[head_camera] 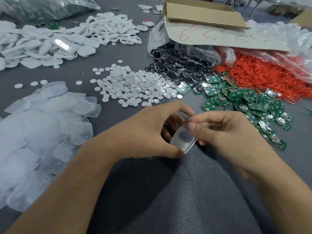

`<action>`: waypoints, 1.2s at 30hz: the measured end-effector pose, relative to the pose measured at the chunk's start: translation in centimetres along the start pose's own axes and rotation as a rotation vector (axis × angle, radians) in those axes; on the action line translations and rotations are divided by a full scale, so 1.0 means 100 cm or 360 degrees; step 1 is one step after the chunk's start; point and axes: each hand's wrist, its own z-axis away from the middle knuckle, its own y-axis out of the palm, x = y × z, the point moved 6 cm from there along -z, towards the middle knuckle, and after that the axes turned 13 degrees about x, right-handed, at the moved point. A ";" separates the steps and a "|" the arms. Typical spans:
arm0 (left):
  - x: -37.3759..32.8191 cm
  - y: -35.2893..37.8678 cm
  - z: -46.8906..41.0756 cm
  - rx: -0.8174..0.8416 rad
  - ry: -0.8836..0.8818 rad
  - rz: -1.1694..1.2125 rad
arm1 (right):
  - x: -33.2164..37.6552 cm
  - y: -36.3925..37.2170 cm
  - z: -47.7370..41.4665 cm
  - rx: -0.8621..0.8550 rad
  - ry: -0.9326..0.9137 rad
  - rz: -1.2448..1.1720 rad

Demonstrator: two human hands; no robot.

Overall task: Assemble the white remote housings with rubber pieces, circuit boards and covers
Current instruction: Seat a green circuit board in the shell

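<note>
Both hands meet near the table's front edge around one translucent rubber piece [183, 141] with a dark spot showing through it. My left hand [152, 130] grips its lower left side, thumb at the bottom corner. My right hand [224, 130] pinches its upper right edge with thumb and fingers. A heap of the same translucent rubber pieces [38, 132] lies at the left. White housings [55, 46] are piled at the back left. Green circuit boards [249, 105] spread at the right.
Small white round buttons [135, 86] are scattered in the middle. Black and silver plates [179, 65] spill from a clear bag. Red rubber rings [263, 73] lie at the far right under a cardboard box [202, 16]. A plastic bag [42, 7] sits at the back left.
</note>
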 end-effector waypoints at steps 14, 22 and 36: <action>-0.002 -0.001 0.002 -0.0013 -0.0088 -0.0031 | 0.015 0.003 0.006 -0.0126 -0.0154 0.1087; -0.003 0.000 0.002 -0.0079 -0.0123 -0.0133 | 0.023 0.010 0.014 -0.0047 -0.0125 0.1447; 0.002 -0.005 0.003 -0.0083 -0.0167 -0.0105 | 0.028 -0.004 0.012 -0.0138 -0.0242 0.1206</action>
